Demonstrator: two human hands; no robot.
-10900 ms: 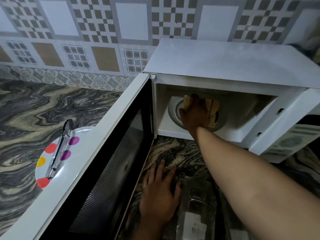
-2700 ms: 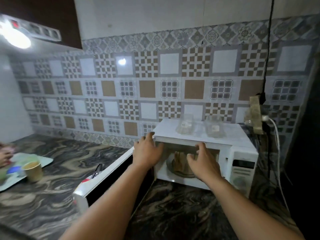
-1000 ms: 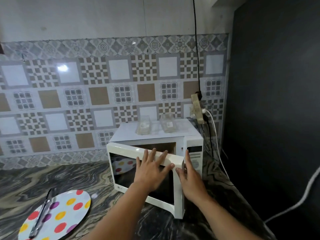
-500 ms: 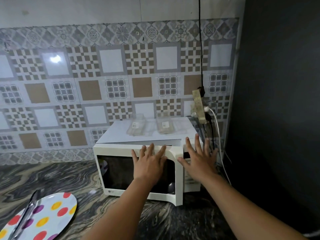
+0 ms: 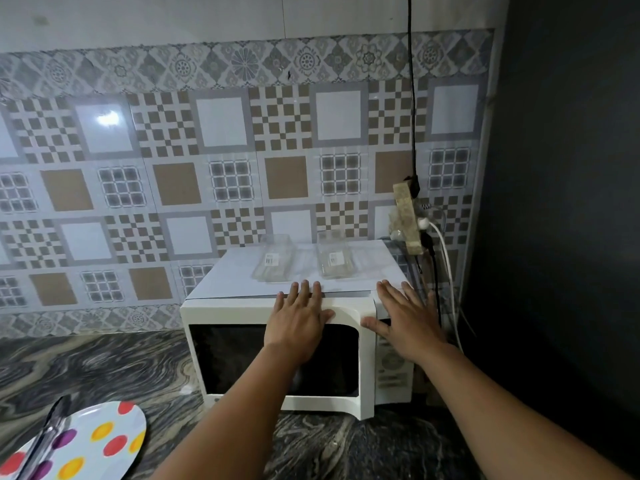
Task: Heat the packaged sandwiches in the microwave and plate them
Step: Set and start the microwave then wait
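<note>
A white microwave stands on the dark marbled counter against the tiled wall. Its door with the black window is nearly flush with the body. My left hand lies flat on the upper part of the door, fingers spread. My right hand rests flat over the control panel and the top right corner. Two empty clear plastic sandwich packs lie on top of the microwave. The sandwiches are hidden behind the door. A white plate with coloured dots sits at the lower left.
Metal tongs lie across the dotted plate. A power strip with plugs and cables hangs on the wall right of the microwave. A dark wall closes off the right side. The marbled counter runs off to the left.
The microwave door has swung from half open to almost flush under my left hand. My right hand has moved up onto the control panel side.
</note>
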